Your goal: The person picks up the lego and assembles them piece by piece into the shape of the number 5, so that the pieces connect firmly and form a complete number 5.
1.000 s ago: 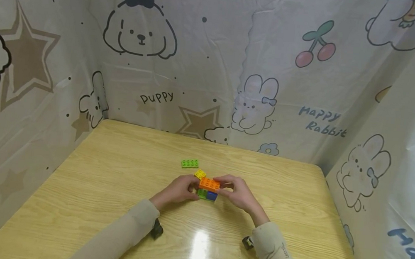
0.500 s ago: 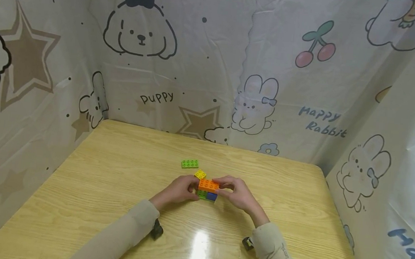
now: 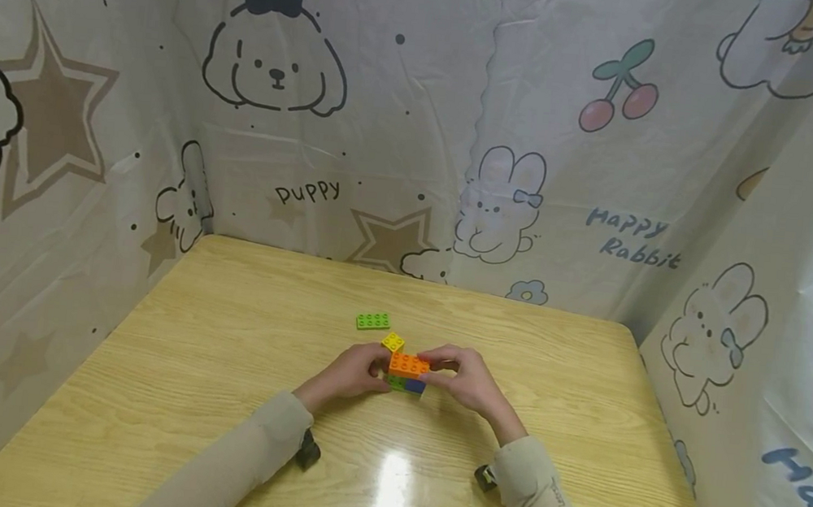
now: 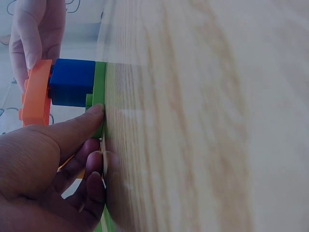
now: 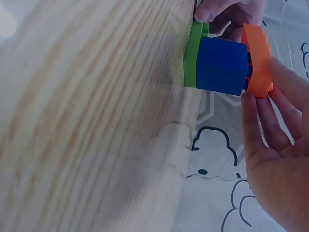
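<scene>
My left hand [image 3: 351,372] pinches the edge of a green building plate [image 4: 99,79] that lies flat on the table. On that plate stands a blue brick [image 5: 221,65]. Over the blue brick my right hand [image 3: 466,380] holds an orange eight-stud brick [image 3: 409,365] between thumb and fingers. Blue studs show in a narrow gap below the orange brick, which leans slightly and overhangs toward my left hand. Just behind the left fingers sits a small yellow brick [image 3: 393,341]; its lower part is hidden in the head view.
Farther back lies a second, lime green plate [image 3: 373,320]. The wooden table [image 3: 263,297] is enclosed behind and at both sides by a printed cloth [image 3: 404,123]. Black wrist devices [image 3: 308,450] sit under the sleeves.
The orange brick has come down slightly and toward me, covering more of the blue brick in the head view. Both hands keep nearly the same place.
</scene>
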Tool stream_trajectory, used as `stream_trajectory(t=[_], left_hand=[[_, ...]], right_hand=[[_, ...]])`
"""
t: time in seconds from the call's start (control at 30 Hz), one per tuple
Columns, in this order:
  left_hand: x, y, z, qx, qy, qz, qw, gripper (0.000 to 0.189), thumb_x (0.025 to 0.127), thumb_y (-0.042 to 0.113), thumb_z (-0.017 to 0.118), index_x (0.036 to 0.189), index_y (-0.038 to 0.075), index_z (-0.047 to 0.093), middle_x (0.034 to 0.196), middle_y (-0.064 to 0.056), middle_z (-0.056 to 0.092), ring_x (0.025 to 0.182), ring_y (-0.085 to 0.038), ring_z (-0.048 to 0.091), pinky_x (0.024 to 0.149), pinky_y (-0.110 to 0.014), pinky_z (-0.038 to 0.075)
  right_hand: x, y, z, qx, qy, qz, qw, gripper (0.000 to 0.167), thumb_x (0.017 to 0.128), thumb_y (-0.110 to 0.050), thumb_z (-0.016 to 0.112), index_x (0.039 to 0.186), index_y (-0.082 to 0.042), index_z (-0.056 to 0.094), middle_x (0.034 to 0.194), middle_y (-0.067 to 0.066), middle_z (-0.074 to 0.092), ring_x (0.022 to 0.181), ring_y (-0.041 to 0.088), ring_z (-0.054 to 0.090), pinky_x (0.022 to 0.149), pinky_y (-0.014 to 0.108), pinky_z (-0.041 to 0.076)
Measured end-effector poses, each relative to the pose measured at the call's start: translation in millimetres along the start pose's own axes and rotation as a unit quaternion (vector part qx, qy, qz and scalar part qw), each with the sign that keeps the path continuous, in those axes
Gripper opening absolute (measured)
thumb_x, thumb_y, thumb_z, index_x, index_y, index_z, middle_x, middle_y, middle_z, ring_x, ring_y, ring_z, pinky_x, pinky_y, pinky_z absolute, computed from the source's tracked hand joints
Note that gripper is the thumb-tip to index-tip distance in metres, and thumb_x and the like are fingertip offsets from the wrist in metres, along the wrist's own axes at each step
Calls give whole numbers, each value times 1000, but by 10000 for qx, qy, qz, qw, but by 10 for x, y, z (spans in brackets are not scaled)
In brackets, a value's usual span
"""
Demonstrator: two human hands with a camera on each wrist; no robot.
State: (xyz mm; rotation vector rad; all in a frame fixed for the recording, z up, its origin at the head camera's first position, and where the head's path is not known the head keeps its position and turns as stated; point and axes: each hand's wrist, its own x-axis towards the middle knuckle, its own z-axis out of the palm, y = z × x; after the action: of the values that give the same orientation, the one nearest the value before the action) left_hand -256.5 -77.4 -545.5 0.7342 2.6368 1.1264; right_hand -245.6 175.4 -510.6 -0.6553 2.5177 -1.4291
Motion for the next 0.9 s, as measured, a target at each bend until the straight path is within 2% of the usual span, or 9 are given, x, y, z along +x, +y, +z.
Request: stream_trajectory(t=[0.33,0.63,0.9], left_hand=[[-6,-20,11,6,-2,13,10000,27,88,12,84,112,10,72,107,-1,71,82,-12,54,75,-30,49],[-6,-6,14,32,51,-26,10000,27,87,11,84,111,8,72,108,-3,72,85,-12,57,79,-32,52],[1,-13,20,8,50,-12,10000,28,87,11,84,111,8,72,107,-2,71,84,-12,56,77,-32,51]], right_hand=[[-11,-20,-9,-15,83,128,9999,30,91,-10,80,121,-9,77,124,11,74,109,27,71,97,36,59],[-30,3,-22,18,80,200,9998,29,91,-11,80,120,-8,77,124,13,74,110,30,72,97,38,59],[-4,12,-38,6,53,297,9995,29,90,-10,81,118,-7,77,123,14,74,110,31,72,95,37,60]])
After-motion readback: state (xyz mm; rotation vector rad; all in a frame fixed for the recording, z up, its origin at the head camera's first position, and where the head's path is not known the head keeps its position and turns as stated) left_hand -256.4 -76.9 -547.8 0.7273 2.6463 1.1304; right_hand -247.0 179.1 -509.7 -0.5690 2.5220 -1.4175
